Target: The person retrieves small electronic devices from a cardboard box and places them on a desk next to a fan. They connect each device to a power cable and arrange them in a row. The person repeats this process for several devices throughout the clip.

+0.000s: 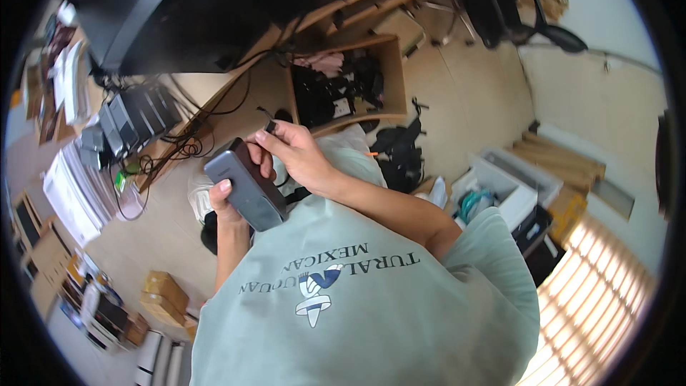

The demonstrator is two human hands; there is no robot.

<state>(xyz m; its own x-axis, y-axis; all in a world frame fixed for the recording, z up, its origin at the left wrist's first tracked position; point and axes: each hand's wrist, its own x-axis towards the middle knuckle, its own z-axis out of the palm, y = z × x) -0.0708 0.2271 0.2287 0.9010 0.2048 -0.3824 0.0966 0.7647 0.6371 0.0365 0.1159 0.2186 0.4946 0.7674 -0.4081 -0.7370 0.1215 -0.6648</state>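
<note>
My left hand (pixel 226 207) is closed round a dark grey, flat power bank (pixel 245 187) with rounded corners, its thumb lying along the near edge. The power bank is tilted in front of my shirt. Just to its right, my right hand (pixel 300 156) pinches a small black cable plug (pixel 270 126) between thumb and fingers. The plug is apart from the power bank's far end. Part of a black cable shows below the right hand; the rest is hidden by my hands and shirt.
Ahead on the floor stands an open wooden box (pixel 400 89) full of dark items. A desk with a black monitor (pixel 171 14), tangled cables (pixel 189 146) and paper stacks (pixel 78 193) is at left. Black straps (pixel 401 157) and a white bin (pixel 511 193) lie at right.
</note>
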